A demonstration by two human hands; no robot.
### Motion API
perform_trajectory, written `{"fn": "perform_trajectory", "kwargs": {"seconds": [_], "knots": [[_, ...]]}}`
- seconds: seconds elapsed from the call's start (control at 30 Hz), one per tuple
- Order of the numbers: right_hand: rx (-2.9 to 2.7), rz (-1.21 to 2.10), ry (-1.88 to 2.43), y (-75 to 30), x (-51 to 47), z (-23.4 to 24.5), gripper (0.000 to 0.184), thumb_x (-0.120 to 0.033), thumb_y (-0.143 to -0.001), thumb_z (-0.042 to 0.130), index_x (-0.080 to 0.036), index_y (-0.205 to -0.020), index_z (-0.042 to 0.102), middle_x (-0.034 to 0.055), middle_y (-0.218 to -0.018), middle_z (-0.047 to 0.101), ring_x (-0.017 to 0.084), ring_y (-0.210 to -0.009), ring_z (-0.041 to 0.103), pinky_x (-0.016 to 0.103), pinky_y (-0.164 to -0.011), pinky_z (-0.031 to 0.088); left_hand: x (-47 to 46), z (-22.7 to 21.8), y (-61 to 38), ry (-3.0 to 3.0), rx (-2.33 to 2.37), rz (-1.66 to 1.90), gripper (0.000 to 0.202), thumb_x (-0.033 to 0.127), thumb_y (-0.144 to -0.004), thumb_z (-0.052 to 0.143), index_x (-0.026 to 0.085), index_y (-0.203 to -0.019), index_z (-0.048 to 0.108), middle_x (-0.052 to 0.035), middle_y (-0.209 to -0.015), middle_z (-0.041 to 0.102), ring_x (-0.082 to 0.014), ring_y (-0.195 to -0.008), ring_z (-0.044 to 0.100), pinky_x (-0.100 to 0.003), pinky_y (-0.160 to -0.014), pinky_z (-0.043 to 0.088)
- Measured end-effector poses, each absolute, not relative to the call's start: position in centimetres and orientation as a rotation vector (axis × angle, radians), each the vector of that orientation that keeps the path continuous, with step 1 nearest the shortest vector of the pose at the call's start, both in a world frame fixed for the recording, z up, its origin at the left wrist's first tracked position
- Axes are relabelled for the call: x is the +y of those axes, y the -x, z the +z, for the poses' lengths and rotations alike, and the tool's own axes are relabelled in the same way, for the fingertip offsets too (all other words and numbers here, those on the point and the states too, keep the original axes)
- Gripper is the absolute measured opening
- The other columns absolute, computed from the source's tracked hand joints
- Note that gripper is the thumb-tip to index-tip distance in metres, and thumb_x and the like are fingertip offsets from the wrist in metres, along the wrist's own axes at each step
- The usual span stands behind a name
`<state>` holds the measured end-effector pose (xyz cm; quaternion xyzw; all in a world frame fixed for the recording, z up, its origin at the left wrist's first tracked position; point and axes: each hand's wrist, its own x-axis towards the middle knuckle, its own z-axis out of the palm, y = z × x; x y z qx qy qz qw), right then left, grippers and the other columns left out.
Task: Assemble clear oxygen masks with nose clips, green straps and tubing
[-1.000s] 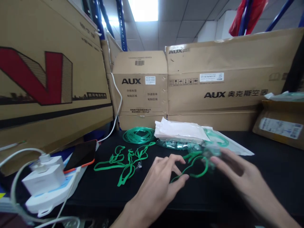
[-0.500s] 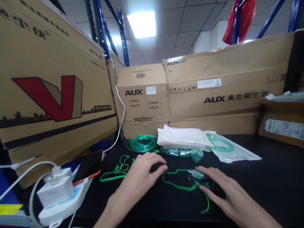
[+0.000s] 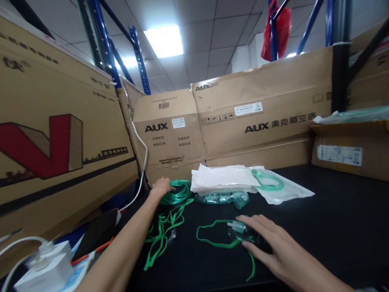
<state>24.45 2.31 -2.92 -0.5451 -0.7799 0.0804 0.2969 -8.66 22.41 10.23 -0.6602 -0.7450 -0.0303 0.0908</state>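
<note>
My left hand [image 3: 162,186] reaches far forward to the left side of a coil of clear green tubing [image 3: 181,194]. Its fingers curl at the coil's edge, and their tips are partly hidden. On the right, my right hand [image 3: 264,237] is closed around a clear oxygen mask [image 3: 235,230] with a pale connector. A green elastic strap [image 3: 212,244] loops leftward from the mask on the black table [image 3: 194,267]. Beside my left forearm lie several tangled green straps [image 3: 162,235] with a small clear piece among them.
White packets [image 3: 223,177] lie behind a bagged clear green mask part [image 3: 221,198]. A flat pouch [image 3: 285,190] holds more tubing. At left are a phone [image 3: 95,233] and white chargers [image 3: 45,265]. Cardboard boxes [image 3: 170,142] line the back; another box [image 3: 349,154] stands right.
My left hand has moved forward and left from above the straps to the tubing coil, uncovering the straps. My right hand keeps hold of the mask. The view has turned somewhat right.
</note>
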Motion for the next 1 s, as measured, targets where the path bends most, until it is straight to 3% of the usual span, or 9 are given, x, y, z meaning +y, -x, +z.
{"fn": "perform_trajectory", "kwargs": {"seconds": [0.2, 0.53, 1.0], "knots": [[-2.037, 0.171, 1.422, -24.3, 1.7, -1.9, 0.051, -0.044, -0.096, 0.063, -0.037, -0.146, 0.058, 0.0058, -0.147, 0.061, 0.039, -0.139, 0.051, 0.059, -0.112, 0.046, 22.2, 10.1, 12.4, 1.868, -2.290, -0.032, 0.033, 0.032, -0.100, 0.067, 0.019, -0.130, 0.062, -0.0103, -0.130, 0.064, -0.0264, -0.110, 0.067, -0.045, -0.090, 0.058], [-2.084, 0.224, 1.457, -24.6, 1.8, -2.3, 0.053, -0.051, -0.100, 0.053, -0.036, -0.151, 0.052, 0.0063, -0.153, 0.056, 0.037, -0.145, 0.044, 0.059, -0.116, 0.042, 22.5, 11.2, 12.1, 1.847, -2.200, -0.308, 0.034, 0.033, -0.101, 0.066, 0.017, -0.130, 0.061, -0.0110, -0.130, 0.064, -0.0265, -0.109, 0.067, -0.046, -0.090, 0.058], [-2.104, 0.196, 1.467, -24.5, 1.8, -2.1, 0.054, -0.049, -0.100, 0.051, -0.032, -0.151, 0.053, 0.0079, -0.152, 0.057, 0.038, -0.144, 0.045, 0.060, -0.114, 0.042, 21.4, 18.3, 11.7, 1.786, -1.994, -0.625, 0.034, 0.035, -0.101, 0.065, 0.018, -0.130, 0.062, -0.0109, -0.132, 0.063, -0.0273, -0.111, 0.066, -0.048, -0.093, 0.057]]}}
